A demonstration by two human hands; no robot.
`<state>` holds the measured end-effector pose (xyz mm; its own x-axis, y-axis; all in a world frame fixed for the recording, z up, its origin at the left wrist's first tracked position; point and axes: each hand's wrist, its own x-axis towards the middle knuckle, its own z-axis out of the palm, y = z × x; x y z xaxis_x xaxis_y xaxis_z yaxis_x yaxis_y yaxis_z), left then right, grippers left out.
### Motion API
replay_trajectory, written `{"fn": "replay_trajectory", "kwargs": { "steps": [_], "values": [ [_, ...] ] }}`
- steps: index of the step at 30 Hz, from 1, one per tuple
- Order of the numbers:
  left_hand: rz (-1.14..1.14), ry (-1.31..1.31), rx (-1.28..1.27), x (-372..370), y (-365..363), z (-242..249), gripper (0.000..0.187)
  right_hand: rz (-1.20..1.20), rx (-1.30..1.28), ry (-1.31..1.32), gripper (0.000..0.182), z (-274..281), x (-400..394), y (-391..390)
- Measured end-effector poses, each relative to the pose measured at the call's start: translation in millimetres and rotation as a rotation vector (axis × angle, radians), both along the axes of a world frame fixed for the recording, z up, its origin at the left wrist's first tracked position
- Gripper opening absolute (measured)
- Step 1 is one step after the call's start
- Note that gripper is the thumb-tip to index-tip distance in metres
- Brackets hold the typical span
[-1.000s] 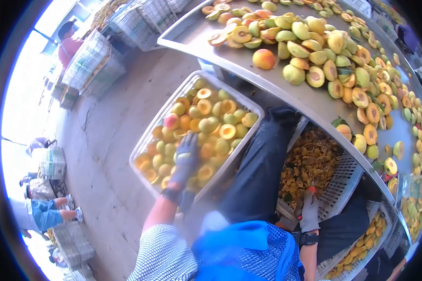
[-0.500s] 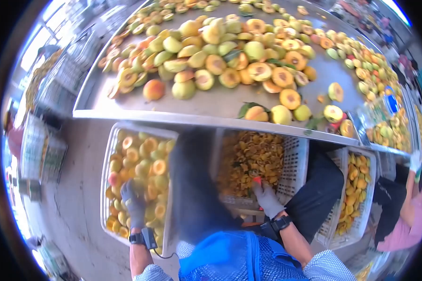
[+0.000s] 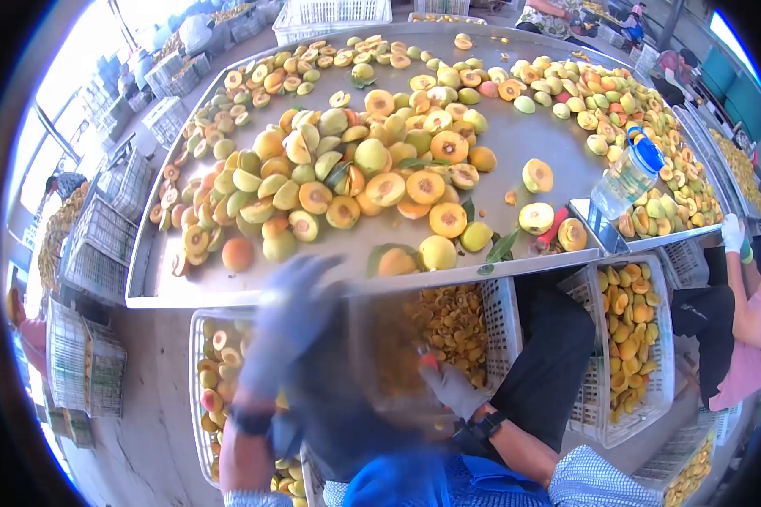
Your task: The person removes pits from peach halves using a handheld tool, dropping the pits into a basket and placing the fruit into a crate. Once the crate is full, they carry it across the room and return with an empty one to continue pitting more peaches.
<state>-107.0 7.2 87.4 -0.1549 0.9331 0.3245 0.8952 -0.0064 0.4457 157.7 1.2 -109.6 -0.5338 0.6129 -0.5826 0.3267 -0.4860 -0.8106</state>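
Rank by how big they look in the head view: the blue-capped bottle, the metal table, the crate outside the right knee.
1. Metal table
2. Crate outside the right knee
3. Blue-capped bottle

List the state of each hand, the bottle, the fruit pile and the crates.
Left hand: blurred, grip unclear
Right hand: closed on red-tipped tool
Bottle: capped
Fruit pile: mostly cut open
Left crate: holding fruit, partly hidden
Middle crate: holding small pieces
Right crate: holding cut fruit
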Motion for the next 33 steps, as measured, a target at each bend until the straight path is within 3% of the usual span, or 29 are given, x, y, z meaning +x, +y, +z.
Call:
{"fn": "replay_trajectory", "kwargs": {
  "steps": [3,4,6,11,13,14,16,18,20,22,23,25,26,28,33],
  "values": [
    [-0.34,0.049,-0.073,14.1,78.8,-34.9,0.037,-0.074,-0.155,0.086,0.034,-12.6,10.6,-1.7],
    [-0.344,0.055,-0.079,16.0,94.5,-36.7,0.037,-0.078,-0.16,0.093,0.034,-9.7,14.2,-1.6],
    [-0.386,0.162,-0.426,21.8,115.8,-36.7,0.041,-0.137,-0.134,0.078,0.033,-2.2,22.7,-3.5],
    [-0.329,0.256,-0.497,23.7,111.4,-29.5,0.038,-0.119,-0.199,0.121,0.033,-4.1,21.8,0.4],
    [-0.261,0.101,-0.206,12.8,102.2,-41.5,0.035,-0.114,-0.216,0.142,0.033,-4.0,19.1,1.3],
    [-0.258,0.107,-0.206,6.8,99.9,-47.5,0.035,-0.137,-0.203,0.148,0.034,-3.0,20.3,0.3],
    [0.027,-0.434,-0.257,-8.3,90.3,-61.5,0.037,-0.153,-0.197,0.151,0.034,4.9,24.1,-3.6],
    [-0.012,-0.791,-0.054,-20.7,71.7,-63.3,0.035,-0.201,-0.211,0.117,0.034,19.7,25.6,-0.4],
    [0.015,-0.961,-0.049,-4.6,41.2,-32.4,0.038,-0.184,-0.202,0.086,0.034,28.3,22.0,0.0],
    [-0.034,-1.376,0.192,26.0,23.7,-27.7,0.045,-0.226,-0.069,0.263,0.03,52.2,14.6,2.3],
    [-0.073,-1.363,0.189,27.0,16.0,-37.7,0.052,-0.217,-0.074,0.258,0.03,62.0,9.0,4.3],
    [-0.052,-1.352,0.176,39.2,3.2,-51.2,0.054,-0.073,0.562,0.15,0.029,82.0,-3.0,6.6],
    [-0.021,-1.289,0.13,45.3,-4.5,-54.6,0.054,-0.063,0.548,0.139,0.029,97.6,-8.9,7.2],
    [-0.057,-1.337,0.148,61.8,-11.9,-67.5,0.053,-0.028,0.888,0.201,0.029,126.8,-21.0,10.8],
    [0.001,-1.153,0.156,93.3,-19.2,-74.3,0.051,0.113,0.77,-0.04,0.042,129.0,-30.2,14.0]
  ]
}}
